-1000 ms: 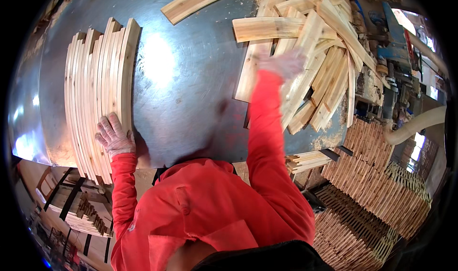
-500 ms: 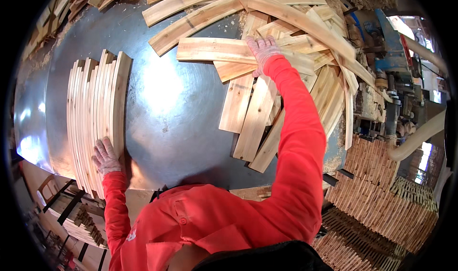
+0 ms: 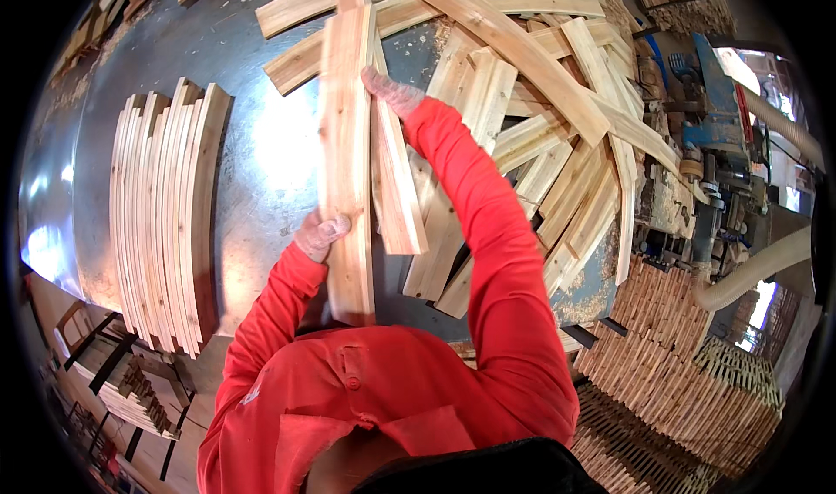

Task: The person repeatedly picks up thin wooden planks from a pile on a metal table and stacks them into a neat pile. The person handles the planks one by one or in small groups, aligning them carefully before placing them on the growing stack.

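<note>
Gripping one long pale board (image 3: 347,128) near its six o'clock end, the left hand (image 3: 322,235) is closed, thumb laid across the face, fingers mostly hidden at the far side. Right hand (image 3: 396,94) higher up, touching the board's three o'clock edge; cannot tell how far its fingers close, or whether they also take the second board (image 3: 399,189) lying just beside. Held board sits at eleven o'clock of the view, over the metal table (image 3: 235,59), ends pointing roughly twelve and six. At nine o'clock, a tight row of boards (image 3: 161,224), set on edge, near ends running past the table's edge. Between one and two o'clock, a loose heap of boards (image 3: 531,72), crossing at many angles. Blue-painted machine (image 3: 718,115) between two and three; pale hose (image 3: 758,268) at three; stacked strips (image 3: 657,311) toward four.
</note>
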Demonstrator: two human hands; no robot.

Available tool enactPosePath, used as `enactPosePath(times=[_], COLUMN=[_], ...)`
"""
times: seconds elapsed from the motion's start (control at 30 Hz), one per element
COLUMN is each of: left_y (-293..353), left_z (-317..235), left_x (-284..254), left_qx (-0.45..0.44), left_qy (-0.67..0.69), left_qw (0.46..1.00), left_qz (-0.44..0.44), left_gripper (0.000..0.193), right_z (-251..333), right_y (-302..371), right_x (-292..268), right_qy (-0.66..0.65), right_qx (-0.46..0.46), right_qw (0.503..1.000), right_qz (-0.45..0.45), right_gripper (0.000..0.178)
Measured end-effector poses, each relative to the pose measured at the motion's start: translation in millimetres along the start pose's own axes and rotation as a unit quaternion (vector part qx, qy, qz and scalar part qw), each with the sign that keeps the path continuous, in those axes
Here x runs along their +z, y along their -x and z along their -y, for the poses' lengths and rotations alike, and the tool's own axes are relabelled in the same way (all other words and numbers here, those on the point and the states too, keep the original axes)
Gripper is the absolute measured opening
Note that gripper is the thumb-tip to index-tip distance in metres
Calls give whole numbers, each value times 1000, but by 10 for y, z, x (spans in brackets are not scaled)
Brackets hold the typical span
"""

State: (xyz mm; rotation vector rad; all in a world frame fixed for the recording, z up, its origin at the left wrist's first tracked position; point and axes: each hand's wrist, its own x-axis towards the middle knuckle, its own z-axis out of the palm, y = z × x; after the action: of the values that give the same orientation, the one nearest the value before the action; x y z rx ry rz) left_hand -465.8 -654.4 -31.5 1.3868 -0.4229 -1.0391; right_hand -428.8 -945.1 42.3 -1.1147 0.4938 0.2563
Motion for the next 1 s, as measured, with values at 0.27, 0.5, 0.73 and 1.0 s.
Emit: enactPosePath(times=[0.27, 0.5, 0.73, 1.0], left_y=[-79, 224, 1132, 795], left_z=[457, -305, -523, -459], left_x=[-364, -384, -1351, -349], left_qx=[-45, -127, -114, 59], left_qy=[80, -102, -697, -6], left_qw=[991, 953, 611, 982], left_qz=[-93, -255, -357, -178], left_gripper=[41, 41, 96, 61], right_z=[-878, -84, -1109, -1176], right_y=[390, 930, 1135, 318], right_x=[476, -1159, -1229, -135], right_qy=[633, 743, 130, 75], right_qx=[-160, 49, -70, -215], right_qw=[712, 542, 969, 966], right_qz=[-259, -390, -197, -122], right_gripper=[105, 104, 61, 50])
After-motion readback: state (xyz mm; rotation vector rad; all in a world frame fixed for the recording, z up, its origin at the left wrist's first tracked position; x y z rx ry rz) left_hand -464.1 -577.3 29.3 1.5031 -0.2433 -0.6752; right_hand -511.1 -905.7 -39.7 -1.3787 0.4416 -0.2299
